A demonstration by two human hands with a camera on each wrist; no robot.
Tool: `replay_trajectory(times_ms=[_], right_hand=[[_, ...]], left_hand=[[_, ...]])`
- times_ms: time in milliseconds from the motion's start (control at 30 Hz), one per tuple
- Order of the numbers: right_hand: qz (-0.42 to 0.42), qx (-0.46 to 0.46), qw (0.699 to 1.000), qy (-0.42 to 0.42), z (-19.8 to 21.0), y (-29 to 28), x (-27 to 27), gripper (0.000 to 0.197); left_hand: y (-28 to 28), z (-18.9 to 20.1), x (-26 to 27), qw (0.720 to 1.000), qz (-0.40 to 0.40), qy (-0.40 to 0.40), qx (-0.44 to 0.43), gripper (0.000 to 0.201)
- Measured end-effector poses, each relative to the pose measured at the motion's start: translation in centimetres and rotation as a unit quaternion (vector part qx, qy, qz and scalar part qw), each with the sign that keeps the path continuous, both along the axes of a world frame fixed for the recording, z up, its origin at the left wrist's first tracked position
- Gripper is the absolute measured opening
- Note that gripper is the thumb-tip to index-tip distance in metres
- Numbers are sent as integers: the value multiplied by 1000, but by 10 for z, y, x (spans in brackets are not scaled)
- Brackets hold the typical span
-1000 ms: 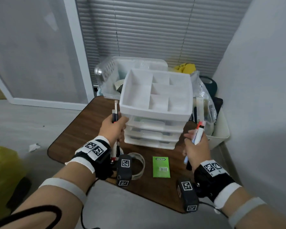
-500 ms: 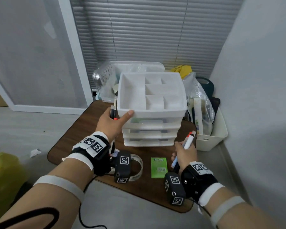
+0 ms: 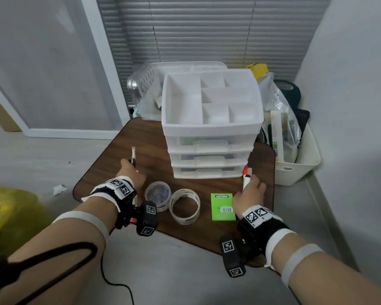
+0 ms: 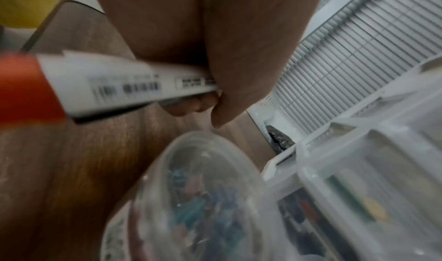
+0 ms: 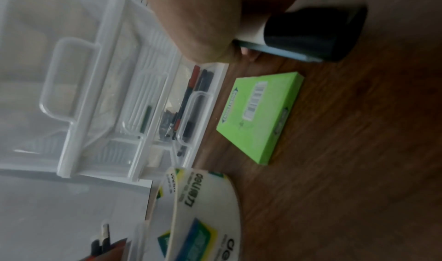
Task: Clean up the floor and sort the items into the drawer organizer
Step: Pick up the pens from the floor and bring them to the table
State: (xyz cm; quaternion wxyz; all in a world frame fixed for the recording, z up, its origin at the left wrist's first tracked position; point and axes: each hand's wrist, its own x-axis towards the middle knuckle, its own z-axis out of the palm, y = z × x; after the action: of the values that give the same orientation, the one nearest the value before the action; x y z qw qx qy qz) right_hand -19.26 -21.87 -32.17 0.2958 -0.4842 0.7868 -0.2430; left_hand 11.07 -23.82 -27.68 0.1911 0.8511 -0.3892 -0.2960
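The left hand is curled round a bunch of pens, their long axes pointing up and away toward the organizer. Just right of it on the table sit a tub of clips, a tape roll and a green pad. The right hand grips markers beside the bottom drawer — it is the nearer one. The drawers look closed, so a full hand likely has to free a finger first — my guess.
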Motion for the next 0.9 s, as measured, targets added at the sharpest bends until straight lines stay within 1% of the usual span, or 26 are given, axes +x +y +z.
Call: replay_trajectory(times_ms=[67, 167, 300, 367, 433, 500, 567, 633, 667, 700, 800, 900], right_hand=[[8, -24, 1000, -15, -1, 2, 2, 71], [43, -46, 997, -45, -2, 5, 2, 76], [67, -37, 996, -47, -3, 9, -4, 82], [71, -33, 996, -50, -4, 12, -7, 84], [73, -30, 996, -44, -5, 13, -10, 84], [83, -26, 996, -6, -7, 14, -14, 78], [88, -28, 995, 41, -7, 15, -18, 64], [95, -20, 991, 88, -6, 16, -22, 54], [99, -17, 989, 111, -7, 16, -23, 51], [99, -18, 987, 123, -7, 17, -25, 48], [87, -32, 991, 100, -9, 17, -29, 37], [89, -34, 992, 86, -12, 15, -33, 38]], left_hand=[[-2, -10, -1, 1000, -7, -1, -14, 59], [-1, -26, 1, 999, -26, 19, -27, 64], [5, -42, 7, 997, -57, 27, -53, 75], [7, -44, 8, 995, -64, 48, -62, 75], [9, -43, 11, 995, -69, 44, -63, 72], [11, -44, 15, 996, -71, 13, -51, 67], [15, -43, 17, 997, -70, -17, -29, 60], [20, -39, 19, 996, -73, -58, 12, 43], [22, -38, 21, 994, -75, -74, 31, 36], [25, -38, 23, 993, -71, -79, 44, 35], [31, -40, 25, 995, -49, -81, 35, 37], [28, -39, 24, 995, -36, -96, 16, 36]])
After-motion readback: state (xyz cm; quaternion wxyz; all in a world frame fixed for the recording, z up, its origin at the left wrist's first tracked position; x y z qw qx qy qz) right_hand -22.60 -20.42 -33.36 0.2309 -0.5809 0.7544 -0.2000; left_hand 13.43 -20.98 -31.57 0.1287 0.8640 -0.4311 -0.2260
